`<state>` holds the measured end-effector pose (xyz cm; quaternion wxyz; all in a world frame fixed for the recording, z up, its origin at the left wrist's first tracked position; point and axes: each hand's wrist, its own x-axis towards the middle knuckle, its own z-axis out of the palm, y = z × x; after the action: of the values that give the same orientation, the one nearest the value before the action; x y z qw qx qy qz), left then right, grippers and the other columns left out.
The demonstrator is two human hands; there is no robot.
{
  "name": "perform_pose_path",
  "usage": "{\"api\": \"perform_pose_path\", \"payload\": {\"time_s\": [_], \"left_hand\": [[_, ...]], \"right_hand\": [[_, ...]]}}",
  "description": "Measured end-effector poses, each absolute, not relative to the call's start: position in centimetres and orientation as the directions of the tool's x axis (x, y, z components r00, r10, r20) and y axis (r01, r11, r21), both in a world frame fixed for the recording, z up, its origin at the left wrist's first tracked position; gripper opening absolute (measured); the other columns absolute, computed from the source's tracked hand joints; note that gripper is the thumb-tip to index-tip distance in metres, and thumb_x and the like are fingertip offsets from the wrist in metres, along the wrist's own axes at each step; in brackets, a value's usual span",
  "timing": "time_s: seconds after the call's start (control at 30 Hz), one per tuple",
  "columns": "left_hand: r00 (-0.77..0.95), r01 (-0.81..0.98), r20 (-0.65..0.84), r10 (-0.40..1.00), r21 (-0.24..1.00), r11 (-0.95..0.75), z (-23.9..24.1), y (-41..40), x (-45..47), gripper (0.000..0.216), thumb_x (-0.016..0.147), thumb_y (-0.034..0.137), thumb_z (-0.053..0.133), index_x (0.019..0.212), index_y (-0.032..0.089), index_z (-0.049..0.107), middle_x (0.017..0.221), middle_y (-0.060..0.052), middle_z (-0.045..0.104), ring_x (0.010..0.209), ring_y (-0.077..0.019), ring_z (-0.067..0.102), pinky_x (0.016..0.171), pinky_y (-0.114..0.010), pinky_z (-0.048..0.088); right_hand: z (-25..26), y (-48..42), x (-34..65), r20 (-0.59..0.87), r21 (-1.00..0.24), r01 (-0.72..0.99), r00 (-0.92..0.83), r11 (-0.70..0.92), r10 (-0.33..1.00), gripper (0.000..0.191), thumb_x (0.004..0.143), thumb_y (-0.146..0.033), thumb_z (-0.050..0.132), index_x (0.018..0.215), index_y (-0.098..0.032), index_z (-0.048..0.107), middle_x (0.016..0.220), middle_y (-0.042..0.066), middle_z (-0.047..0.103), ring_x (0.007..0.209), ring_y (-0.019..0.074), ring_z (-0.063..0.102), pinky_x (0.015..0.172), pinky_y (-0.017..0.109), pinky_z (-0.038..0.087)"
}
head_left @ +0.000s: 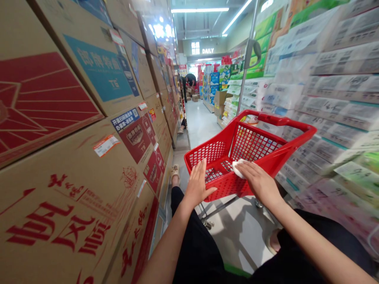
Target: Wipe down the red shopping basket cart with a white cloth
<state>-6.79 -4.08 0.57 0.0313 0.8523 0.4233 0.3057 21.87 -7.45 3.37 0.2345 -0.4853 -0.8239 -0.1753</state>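
A red plastic shopping cart (227, 186) with lattice sides stands before me, turned so that its handle is at the upper right. My left hand (197, 185) lies at the near left corner of its rim, fingers stretched out and thumb apart, with nothing held. On the near rim, further right, my right hand (259, 183) presses a small white cloth or tissue (237, 169) under its fingertips. Most of that white piece is hidden beneath the fingers. Inside the cart, the dark shapes at the bottom are too unclear to name.
Stacked cardboard boxes (97, 193) line the left side closely. Wrapped paper packs (334, 106) pile up on the right. A metal pole (243, 90) rises behind the cart. Down the aisle (199, 118), a person in dark clothes (189, 81) bends near small boxes.
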Motion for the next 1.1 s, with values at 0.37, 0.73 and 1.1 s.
{"api": "perform_pose_path", "payload": {"time_s": [0.37, 0.73, 1.1], "left_hand": [[0.507, 0.749, 0.468, 0.724, 0.177, -0.638, 1.4, -2.8, -9.5, 0.121, 0.086, 0.046, 0.078, 0.165, 0.025, -0.011, 0.173, -0.016, 0.017, 0.16, -0.0311, 0.014, 0.128, -0.056, 0.02], [0.578, 0.734, 0.446, 0.683, 0.083, -0.674, 1.9, -5.4, -5.9, 0.096, 0.093, 0.029, 0.065, 0.167, 0.024, 0.004, 0.173, -0.008, 0.019, 0.16, -0.0273, 0.02, 0.129, -0.05, 0.022], [0.614, 0.676, 0.456, 0.645, 0.118, -0.727, 2.0, -5.0, -0.5, 0.095, 0.091, 0.031, 0.067, 0.166, 0.019, 0.009, 0.172, -0.011, 0.022, 0.159, -0.0268, 0.021, 0.13, -0.05, 0.02]], "right_hand": [[3.0, -8.7, 14.4, 0.54, 0.083, 0.849, -0.478, 0.522, 0.693, 0.053, 0.097, -0.01, 0.05, 0.149, -0.015, 0.052, 0.144, 0.013, 0.064, 0.139, 0.0294, 0.053, 0.119, 0.047, 0.045], [3.8, -9.9, 21.8, 0.516, 0.069, 0.884, -0.429, 0.463, 0.741, 0.061, 0.102, -0.012, 0.038, 0.162, -0.022, 0.034, 0.165, 0.007, 0.041, 0.153, 0.0225, 0.037, 0.124, 0.047, 0.039], [3.5, -10.7, 22.3, 0.609, 0.101, 0.92, -0.358, 0.378, 0.708, 0.065, 0.098, -0.01, 0.042, 0.162, -0.021, 0.034, 0.158, 0.008, 0.051, 0.149, 0.0248, 0.044, 0.123, 0.048, 0.041]]}}
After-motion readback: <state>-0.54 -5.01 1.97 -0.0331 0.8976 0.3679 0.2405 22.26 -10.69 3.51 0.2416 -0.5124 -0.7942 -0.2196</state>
